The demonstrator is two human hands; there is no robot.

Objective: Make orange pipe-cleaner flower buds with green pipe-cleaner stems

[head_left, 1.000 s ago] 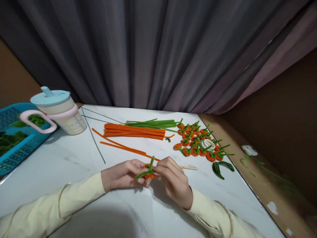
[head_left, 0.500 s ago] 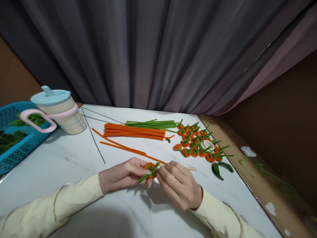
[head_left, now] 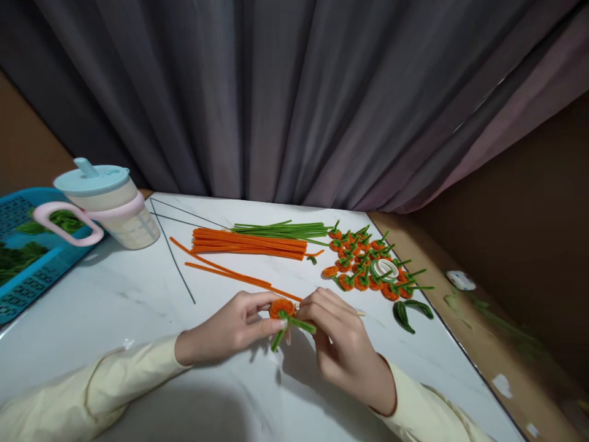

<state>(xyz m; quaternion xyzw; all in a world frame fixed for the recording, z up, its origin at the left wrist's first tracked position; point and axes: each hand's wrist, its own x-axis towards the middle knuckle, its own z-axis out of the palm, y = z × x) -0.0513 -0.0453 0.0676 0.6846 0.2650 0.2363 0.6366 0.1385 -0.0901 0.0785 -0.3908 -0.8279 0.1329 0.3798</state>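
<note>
My left hand (head_left: 242,325) pinches a small orange pipe-cleaner pumpkin (head_left: 282,307) between thumb and fingers, above the near part of the table. Two green pipe-cleaner ends stick out of it, one to the right and one downward. My right hand (head_left: 340,331) is closed with its fingertips at the pumpkin's right side, beside the right green end (head_left: 302,325); its thumb is mostly hidden. Behind that hand lies a thin wooden stick (head_left: 361,314), largely covered by it. Just beyond the hands are loose orange pipe cleaners (head_left: 225,276).
On the white marbled table (head_left: 138,307) lie orange (head_left: 248,244) and green (head_left: 288,231) pipe-cleaner bundles. Several finished pumpkins (head_left: 361,282) cluster at right with a white tape roll (head_left: 385,269) and dark green loops (head_left: 402,316). A lidded cup (head_left: 131,221) and blue basket (head_left: 43,276) stand left.
The pumpkin has been turned, so its orange face shows more and one green end now points right. My right hand has shifted slightly, its fingers still at the pumpkin.
</note>
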